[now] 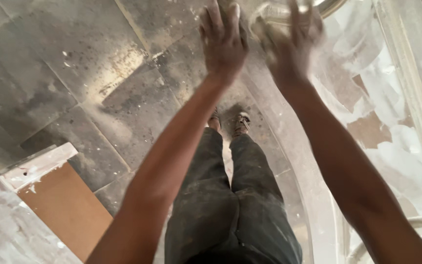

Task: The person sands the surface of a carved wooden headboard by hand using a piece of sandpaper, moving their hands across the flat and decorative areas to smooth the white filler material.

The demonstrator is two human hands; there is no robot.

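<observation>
Both hands are raised over the dusty stone floor (74,73). The left hand (223,41) is open, holding nothing. The right hand (289,46) (blurred) touches a pale round rim (274,12); its grip I cannot tell.

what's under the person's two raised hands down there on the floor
Below the left hand and right hand lie dusty grey floor tiles and the person's shoes. The arms and trousers cover the floor directly beneath.
</observation>
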